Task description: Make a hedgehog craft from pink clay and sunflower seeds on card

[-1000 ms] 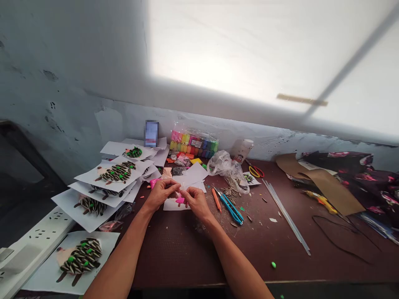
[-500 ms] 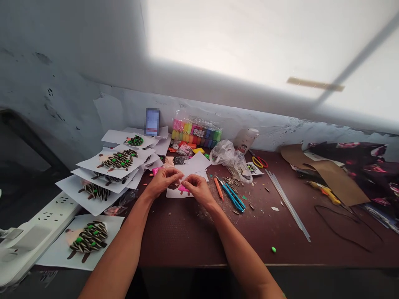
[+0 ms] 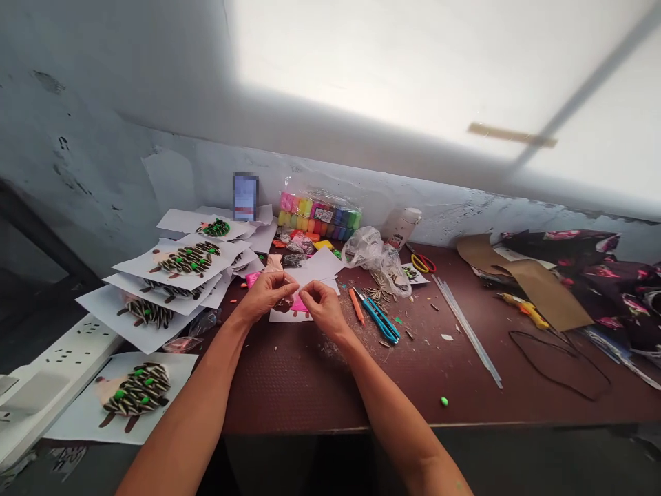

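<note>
The left hand and right hand are pinching what looks like a dark clay scrap, half hidden by fingertips, just above a white card. A slipping grip is risking a drop onto the pink clay; hard pressing is risking smears.

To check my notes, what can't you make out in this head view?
Head view:
What the left hand and right hand hold: their fingers hide it.
Artwork on the white paper sheet under them: the hands cover it.
Upright rectangular card by the wall: a pixelated blur hides its face.
</note>
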Demonstrator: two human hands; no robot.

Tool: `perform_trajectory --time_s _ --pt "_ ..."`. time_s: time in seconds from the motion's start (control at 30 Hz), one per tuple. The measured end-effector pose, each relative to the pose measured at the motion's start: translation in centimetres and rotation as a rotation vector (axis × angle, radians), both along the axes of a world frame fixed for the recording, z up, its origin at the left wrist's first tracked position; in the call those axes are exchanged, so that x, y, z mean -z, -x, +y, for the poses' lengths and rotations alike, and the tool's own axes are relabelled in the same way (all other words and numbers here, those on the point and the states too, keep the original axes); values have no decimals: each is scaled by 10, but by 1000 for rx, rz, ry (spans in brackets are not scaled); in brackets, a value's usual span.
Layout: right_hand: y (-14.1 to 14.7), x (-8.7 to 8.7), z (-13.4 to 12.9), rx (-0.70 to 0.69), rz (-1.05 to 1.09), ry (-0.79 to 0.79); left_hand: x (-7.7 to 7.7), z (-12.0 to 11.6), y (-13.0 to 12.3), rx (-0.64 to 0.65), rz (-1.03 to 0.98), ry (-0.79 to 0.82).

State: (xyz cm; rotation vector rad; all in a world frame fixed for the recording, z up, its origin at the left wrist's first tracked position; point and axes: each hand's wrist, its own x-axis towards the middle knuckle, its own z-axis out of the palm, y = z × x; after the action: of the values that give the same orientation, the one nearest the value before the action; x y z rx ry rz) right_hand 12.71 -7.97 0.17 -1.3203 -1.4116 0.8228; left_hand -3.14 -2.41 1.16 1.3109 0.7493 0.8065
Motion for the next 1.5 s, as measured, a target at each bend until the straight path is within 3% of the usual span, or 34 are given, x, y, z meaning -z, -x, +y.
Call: perform_trajectory --time_s 0.17,0.37,0.6,0.93,1.23,1.5 --pt "1 1 -2 -5 -3 26 2 0 -3 -7 5 -55" --pt "-3 0 -2 96 -127 -74 0 -2 -8 31 -5 -51" --pt "-6 -5 -4 2 -57 -24 -3 -2 -5 27 15 -107" --pt "-3 -3 -4 -4 -88 -40 -1 -6 -6 44 -16 60" --pt "-1 1 -5 2 -141 -14 7 -3 -4 8 74 59" --pt "-19 6 4 137 103 21 7 0 -8 -34 73 40"
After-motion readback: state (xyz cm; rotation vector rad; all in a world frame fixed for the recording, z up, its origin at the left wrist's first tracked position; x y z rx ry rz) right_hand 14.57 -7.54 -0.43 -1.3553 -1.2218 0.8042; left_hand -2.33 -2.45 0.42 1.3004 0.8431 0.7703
